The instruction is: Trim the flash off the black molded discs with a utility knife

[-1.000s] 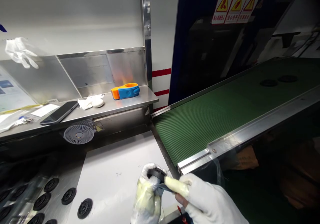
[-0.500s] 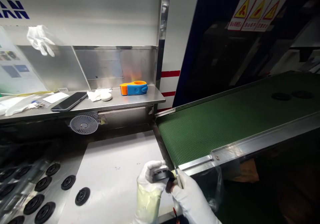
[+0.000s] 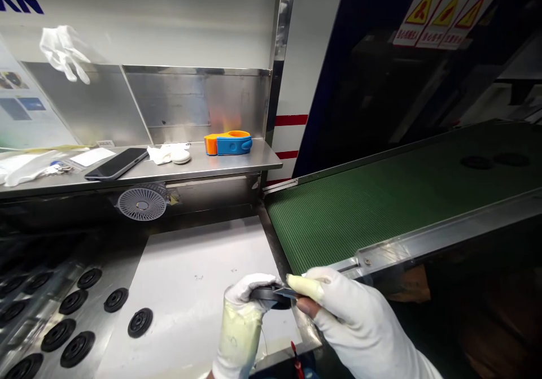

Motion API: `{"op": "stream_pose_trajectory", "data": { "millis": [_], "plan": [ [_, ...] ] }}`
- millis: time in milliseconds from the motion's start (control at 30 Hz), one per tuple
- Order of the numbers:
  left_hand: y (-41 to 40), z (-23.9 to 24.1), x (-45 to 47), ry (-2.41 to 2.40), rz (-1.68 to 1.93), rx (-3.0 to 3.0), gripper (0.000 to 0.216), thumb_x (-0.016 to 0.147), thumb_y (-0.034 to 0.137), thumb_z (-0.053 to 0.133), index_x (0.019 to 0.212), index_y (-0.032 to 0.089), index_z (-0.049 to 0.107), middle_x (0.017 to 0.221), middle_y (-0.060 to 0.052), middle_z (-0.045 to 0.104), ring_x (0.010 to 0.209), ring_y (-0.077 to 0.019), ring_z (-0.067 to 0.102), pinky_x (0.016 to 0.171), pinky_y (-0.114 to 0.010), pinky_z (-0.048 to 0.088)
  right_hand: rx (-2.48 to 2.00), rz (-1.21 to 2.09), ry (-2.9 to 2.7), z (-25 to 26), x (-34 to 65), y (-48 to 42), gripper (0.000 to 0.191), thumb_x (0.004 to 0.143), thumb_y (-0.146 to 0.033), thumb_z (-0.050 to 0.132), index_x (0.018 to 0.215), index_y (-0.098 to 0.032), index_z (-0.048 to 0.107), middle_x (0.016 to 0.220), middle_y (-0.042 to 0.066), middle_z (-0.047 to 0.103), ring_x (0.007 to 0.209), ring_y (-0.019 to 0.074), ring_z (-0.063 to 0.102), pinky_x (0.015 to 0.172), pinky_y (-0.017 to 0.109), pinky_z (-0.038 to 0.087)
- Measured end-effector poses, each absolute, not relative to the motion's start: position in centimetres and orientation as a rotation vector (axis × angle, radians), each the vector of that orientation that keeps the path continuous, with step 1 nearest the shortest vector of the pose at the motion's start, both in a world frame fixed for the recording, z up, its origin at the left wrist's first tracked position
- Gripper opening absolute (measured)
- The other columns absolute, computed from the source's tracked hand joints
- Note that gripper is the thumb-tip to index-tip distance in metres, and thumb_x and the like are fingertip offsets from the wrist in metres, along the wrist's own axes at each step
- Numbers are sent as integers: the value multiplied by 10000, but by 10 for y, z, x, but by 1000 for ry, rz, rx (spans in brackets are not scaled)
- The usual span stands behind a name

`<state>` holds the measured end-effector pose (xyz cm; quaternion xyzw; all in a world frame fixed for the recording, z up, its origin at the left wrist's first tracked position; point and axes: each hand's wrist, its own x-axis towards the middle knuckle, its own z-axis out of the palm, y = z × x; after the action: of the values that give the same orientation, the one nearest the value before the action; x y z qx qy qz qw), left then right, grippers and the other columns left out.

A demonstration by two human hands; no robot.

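Head view, sole view at this moment. The left hand (image 3: 243, 311), white-gloved with a cream-yellow covering over its back, is curled closed around a black rubber disc (image 3: 271, 296). The disc is seen almost edge-on, its long axis running roughly level across the view. It is held above a white-topped surface (image 3: 190, 266), near that surface's right edge, and the left hand is the nearer hand, gripping it from the left and below.

The right hand (image 3: 355, 317), also white-gloved, comes in from the lower right and is pinched closed on a narrow metal blade (image 3: 285, 293). The exact tool cannot be confirmed, as the hand hides most of it. The blade lies close to level, pointing left, and its tip meets the disc's right side. A cream finger cot (image 3: 302, 287) covers one extended finger, just above the blade.

Left of the hands, black rubber discs (image 3: 140, 322) lie in rows on a stainless tray (image 3: 127, 260). To the right runs a green ribbed conveyor belt (image 3: 351, 215). Beyond stands a stainless shelf (image 3: 220, 167) carrying an orange-and-blue tape dispenser (image 3: 228, 143) and a smartphone (image 3: 116, 164).
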<state>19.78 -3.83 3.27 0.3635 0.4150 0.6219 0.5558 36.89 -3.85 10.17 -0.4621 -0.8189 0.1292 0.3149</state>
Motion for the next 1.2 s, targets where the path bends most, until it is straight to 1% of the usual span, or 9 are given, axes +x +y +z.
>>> {"op": "stream_pose_trajectory", "data": {
  "millis": [200,333,633,767,867,933,1000,1067,1200],
  "plan": [
    [-39,33,196,972,1481,841,116,631,142,736,730,202,728,805,-63,714,779,-237,665,724,-314,554,-1215,347,-2265,110,364,-41,151,868,-275,526,925,-273,665,705,-25,621,606,106,586,552,207,456],
    [-39,35,196,986,1484,819,137,613,127,738,730,198,729,806,-66,717,779,-242,667,725,-318,555,-1195,321,-2262,111,364,-40,168,867,-266,530,973,-269,660,737,-16,630,629,109,590,577,210,458],
    [-39,34,196,961,1468,831,128,615,143,735,728,203,724,789,-44,716,768,-220,664,726,-302,549,-1153,421,-2242,109,364,-39,165,866,-257,523,923,-257,678,674,-14,612,580,112,570,538,212,448],
    [-38,34,197,963,1441,796,139,609,147,743,733,206,717,801,-33,713,772,-209,657,709,-291,544,-1155,385,-2184,107,364,-38,204,855,-229,535,1006,-251,670,747,-2,645,617,118,588,572,225,464],
    [-37,33,196,983,1398,801,141,616,157,743,748,192,706,802,-38,704,785,-209,646,724,-297,529,-1128,485,-2254,111,366,-38,193,846,-207,544,958,-266,690,726,-13,639,615,114,584,563,224,455],
    [-38,34,194,966,1328,827,154,649,205,728,797,183,694,764,-35,685,727,-194,630,663,-283,514,-1078,688,-2302,115,369,-37,181,842,-203,562,928,-284,698,759,-21,649,653,110,594,587,215,460],
    [-40,36,191,930,1216,863,211,697,302,703,862,173,676,696,-29,650,604,-164,589,542,-258,469,-1080,851,-2272,119,374,-33,167,846,-223,580,945,-295,695,814,-22,656,716,113,605,646,216,472],
    [-42,40,189,900,1110,895,297,712,388,688,892,154,661,636,-26,614,514,-141,535,469,-243,406,-1140,885,-2223,123,379,-25,153,855,-243,584,953,-290,691,822,-22,650,748,115,605,687,220,472],
    [-44,48,184,896,997,941,339,716,412,675,911,135,657,626,-35,599,513,-144,523,488,-254,390,-1150,817,-2300,130,383,-6,136,845,-257,608,936,-289,704,816,-28,649,757,111,600,680,210,453]
  ]
}}
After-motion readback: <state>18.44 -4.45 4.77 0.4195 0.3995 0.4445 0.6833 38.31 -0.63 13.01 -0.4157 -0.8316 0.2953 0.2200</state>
